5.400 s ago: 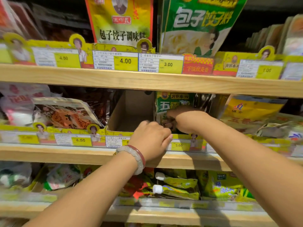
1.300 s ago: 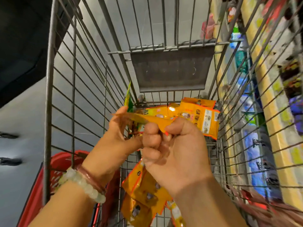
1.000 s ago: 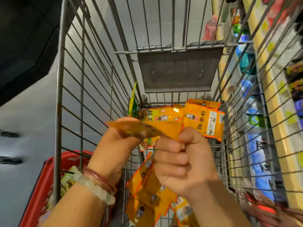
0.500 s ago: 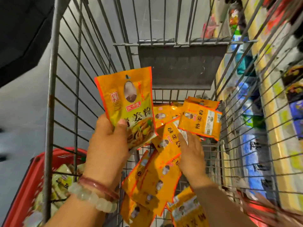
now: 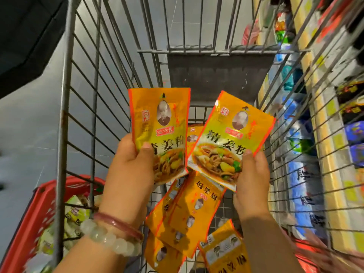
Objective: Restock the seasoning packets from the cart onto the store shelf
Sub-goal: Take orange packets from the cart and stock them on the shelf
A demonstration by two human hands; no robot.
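I look down into a wire shopping cart (image 5: 82, 107). My left hand (image 5: 130, 170) grips an orange seasoning packet (image 5: 159, 119) upright by its lower left side, thumb on its front. My right hand (image 5: 252, 180) grips a second orange packet (image 5: 230, 134) by its lower right corner, tilted a little clockwise. The two packets are side by side above the cart floor, their lower corners close together. Several more orange packets (image 5: 189, 211) lie loose on the cart floor beneath my hands.
A red basket (image 5: 41, 205) holding pale green packets sits outside the cart at the lower left. Store shelves (image 5: 325, 125) with blue, yellow and dark goods run along the right. A grey flap (image 5: 218, 77) forms the cart's far end.
My right hand has lifted a second orange packet out of the pile and holds it up beside the one in my left hand. Half a second ago it was reaching down among the loose packets.
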